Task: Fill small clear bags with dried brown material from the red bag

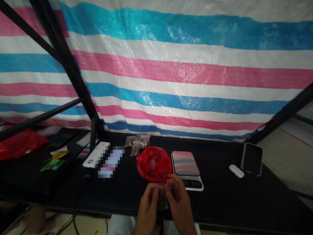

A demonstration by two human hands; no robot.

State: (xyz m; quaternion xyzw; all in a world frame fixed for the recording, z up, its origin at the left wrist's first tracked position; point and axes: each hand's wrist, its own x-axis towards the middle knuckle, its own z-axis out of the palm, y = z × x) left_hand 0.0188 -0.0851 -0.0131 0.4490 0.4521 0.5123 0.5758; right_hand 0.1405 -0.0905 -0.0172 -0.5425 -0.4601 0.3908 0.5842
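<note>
Both hands pinch the top edge of a small clear zip bag (162,199), held upright at the table's front edge. My left hand (148,204) grips its left corner, and my right hand (179,200) grips the right one. Something dark is in the bag, too dim to name. Just beyond lies an open red plastic bag (156,163) with a small clear item inside. To its right stands a kitchen scale (186,164) with a shiny plate, its front partly behind my right hand. Several filled zip bags (137,143) lie behind the red bag.
A white device (97,154) lies at left, beside a blurred-out item (111,162). At right are a phone (252,159) and a white case (236,170). A black metal frame (73,70) rises at left. Farther left lie a red bag (22,142) and a green packet (52,165).
</note>
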